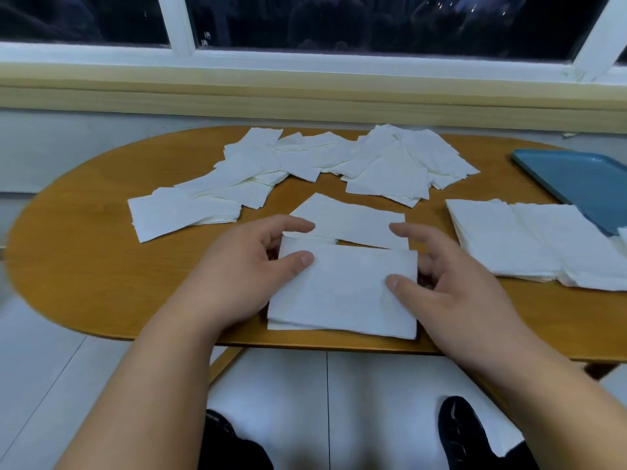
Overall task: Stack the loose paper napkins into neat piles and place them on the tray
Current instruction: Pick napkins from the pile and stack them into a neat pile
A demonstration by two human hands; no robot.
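Left hand (237, 276) and right hand (454, 286) pinch 1 napkin stack (346, 293); 1 tray (576, 184) nearby.

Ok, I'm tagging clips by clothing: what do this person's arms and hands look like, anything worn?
The left forearm and right forearm are bare, with no sleeves in sight. The left hand and right hand wear no gloves, and no ring, watch or bracelet shows. The visible thumbnails are short and plain.
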